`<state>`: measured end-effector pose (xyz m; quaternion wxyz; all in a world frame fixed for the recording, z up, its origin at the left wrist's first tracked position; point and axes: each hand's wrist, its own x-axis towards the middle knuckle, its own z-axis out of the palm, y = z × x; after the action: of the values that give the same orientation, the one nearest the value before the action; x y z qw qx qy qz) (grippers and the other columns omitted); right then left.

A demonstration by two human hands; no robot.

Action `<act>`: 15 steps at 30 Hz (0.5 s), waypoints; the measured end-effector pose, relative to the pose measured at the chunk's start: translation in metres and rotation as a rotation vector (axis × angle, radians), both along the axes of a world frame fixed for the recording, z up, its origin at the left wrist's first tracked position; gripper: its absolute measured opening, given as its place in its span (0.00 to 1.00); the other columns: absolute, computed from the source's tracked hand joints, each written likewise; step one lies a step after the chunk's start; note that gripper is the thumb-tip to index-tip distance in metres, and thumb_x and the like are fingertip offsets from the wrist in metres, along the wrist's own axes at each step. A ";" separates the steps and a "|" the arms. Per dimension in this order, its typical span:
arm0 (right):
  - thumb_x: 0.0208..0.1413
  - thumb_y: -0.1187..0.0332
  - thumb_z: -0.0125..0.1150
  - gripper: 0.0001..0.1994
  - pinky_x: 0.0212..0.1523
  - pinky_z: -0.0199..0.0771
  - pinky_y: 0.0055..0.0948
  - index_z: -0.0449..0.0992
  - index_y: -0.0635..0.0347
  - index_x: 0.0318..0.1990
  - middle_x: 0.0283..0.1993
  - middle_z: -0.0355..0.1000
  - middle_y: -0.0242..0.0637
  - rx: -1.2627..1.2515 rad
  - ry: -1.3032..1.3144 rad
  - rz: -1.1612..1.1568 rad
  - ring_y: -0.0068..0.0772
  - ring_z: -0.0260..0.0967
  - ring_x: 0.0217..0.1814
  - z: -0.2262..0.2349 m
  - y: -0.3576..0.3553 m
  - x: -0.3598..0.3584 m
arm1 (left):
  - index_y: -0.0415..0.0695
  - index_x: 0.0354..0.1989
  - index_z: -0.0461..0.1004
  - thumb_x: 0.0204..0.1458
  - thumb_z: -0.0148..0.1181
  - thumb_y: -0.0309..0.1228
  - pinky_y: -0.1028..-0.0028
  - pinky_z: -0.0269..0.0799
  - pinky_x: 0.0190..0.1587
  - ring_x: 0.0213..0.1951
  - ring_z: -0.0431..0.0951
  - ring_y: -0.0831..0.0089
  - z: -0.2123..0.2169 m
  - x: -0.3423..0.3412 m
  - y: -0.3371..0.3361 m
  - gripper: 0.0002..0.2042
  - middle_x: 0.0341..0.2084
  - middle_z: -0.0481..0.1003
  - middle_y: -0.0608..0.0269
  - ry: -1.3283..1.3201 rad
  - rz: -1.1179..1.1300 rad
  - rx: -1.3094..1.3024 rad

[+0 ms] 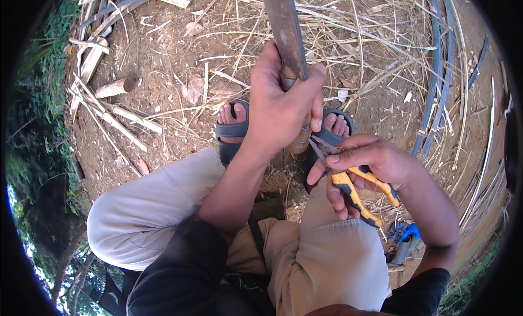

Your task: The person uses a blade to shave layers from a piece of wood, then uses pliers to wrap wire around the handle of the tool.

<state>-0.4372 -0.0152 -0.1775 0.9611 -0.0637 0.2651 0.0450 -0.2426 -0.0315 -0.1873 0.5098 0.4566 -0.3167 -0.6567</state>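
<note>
My left hand (283,106) is wrapped around the handle of a large rusty blade (286,27) that points up and away from me. A wooden handle end (299,144) shows below the fist. My right hand (365,163) grips pliers with yellow and black handles (357,193); their metal jaws (321,147) sit against the lower part of the handle, just under my left hand. I am squatting, with both knees bent and my feet in dark sandals (231,128) on the dirt.
Dry straw and split bamboo strips (114,117) litter the bare ground. A short cut bamboo piece (115,87) lies at the left. Long dark strips (436,87) curve along the right side. A blue-handled tool (408,242) rests by my right knee.
</note>
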 end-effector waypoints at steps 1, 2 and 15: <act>0.67 0.61 0.48 0.22 0.29 0.79 0.42 0.69 0.78 0.54 0.30 0.76 0.55 0.063 -0.010 -0.012 0.52 0.79 0.33 -0.003 0.001 -0.001 | 0.42 0.41 0.59 0.58 0.54 0.22 0.74 0.63 0.12 0.09 0.67 0.72 -0.001 0.001 0.000 0.09 0.11 0.68 0.58 0.016 -0.012 -0.016; 0.67 0.61 0.48 0.22 0.29 0.78 0.42 0.69 0.78 0.54 0.31 0.76 0.55 0.119 -0.025 -0.023 0.53 0.79 0.33 -0.005 0.003 -0.001 | 0.42 0.41 0.59 0.58 0.53 0.22 0.74 0.63 0.12 0.09 0.67 0.72 0.000 0.001 0.001 0.09 0.11 0.68 0.58 0.028 -0.023 -0.038; 0.59 0.74 0.55 0.19 0.51 0.80 0.54 0.63 0.76 0.55 0.51 0.72 0.68 0.037 0.070 -0.394 0.63 0.75 0.54 0.026 0.029 -0.020 | 0.42 0.42 0.52 0.55 0.50 0.15 0.75 0.67 0.16 0.12 0.68 0.74 0.009 0.004 0.009 0.14 0.16 0.66 0.58 0.290 -0.014 -0.248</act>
<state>-0.4569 0.0134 -0.1517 0.9425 0.0087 0.3046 -0.1369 -0.2385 -0.0222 -0.1787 0.5978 0.2889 -0.3216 -0.6751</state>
